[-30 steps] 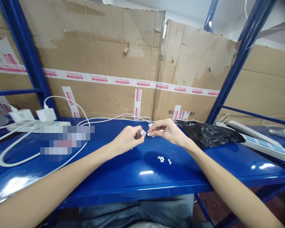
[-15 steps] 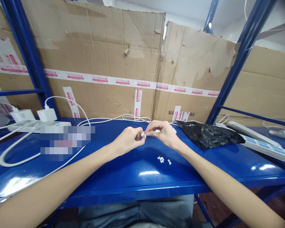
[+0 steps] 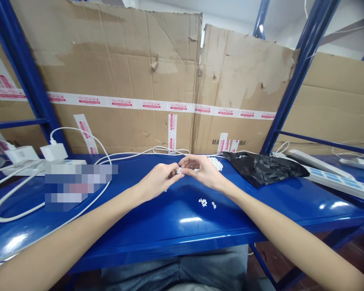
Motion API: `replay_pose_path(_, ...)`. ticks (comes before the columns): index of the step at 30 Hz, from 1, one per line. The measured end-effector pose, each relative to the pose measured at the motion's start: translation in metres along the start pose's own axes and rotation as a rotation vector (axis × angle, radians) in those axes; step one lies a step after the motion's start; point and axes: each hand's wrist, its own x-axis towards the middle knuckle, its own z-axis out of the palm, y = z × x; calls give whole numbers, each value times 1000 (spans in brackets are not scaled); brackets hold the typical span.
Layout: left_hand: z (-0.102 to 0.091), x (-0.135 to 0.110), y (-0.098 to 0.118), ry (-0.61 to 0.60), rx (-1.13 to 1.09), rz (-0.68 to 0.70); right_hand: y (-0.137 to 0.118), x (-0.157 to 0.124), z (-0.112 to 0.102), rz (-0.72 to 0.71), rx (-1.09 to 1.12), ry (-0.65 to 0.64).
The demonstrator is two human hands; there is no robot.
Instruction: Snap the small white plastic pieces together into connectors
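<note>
Over the blue table (image 3: 157,226), my left hand (image 3: 162,177) pinches a small white plastic piece (image 3: 178,171) between thumb and fingers. My right hand (image 3: 200,171) meets it from the other side, its thumb and fingertips closed on the same piece. The exact shape of the piece is too small to make out. Nearer to me lie a little heap of white bits (image 3: 202,202) and one separate white bit (image 3: 214,205). Behind my right hand a cluster of white pieces (image 3: 216,163) shows, partly hidden by that hand.
A black plastic bag (image 3: 263,167) lies to the right, beside a white and blue strip (image 3: 330,178). At left are a power strip with chargers (image 3: 53,151) and looping white cables. Tall cardboard (image 3: 124,60) and blue metal posts (image 3: 309,48) stand at the back.
The view has shifted slightly to the right. Both hands still pinch the small white piece, with the right fingers drawn closer around it; a white speck now shows below my left hand.
</note>
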Motion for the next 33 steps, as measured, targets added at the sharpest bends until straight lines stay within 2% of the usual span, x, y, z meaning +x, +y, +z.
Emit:
replay_pose_path(3,0,2,7,26,-139,-54,1,2,-5,54,49,-20)
replay_pose_path(10,-3,4,18,49,-321,-82,0,3,0,120,248,93)
replay_pose_path(19,4,1,19,80,-256,-48,-5,-2,11,165,372,115)
replay_pose_path(25,2,2,21,83,-180,-68,-1,2,9,131,325,109)
replay_pose_path(28,-2,4,21,73,-15,-74,2,8,-9,91,228,-15)
replay_pose_path(30,-7,5,17,67,91,-55,5,9,-29,92,119,-203)
replay_pose_path(33,-13,4,6,74,127,-74,12,7,-60,244,-174,-475)
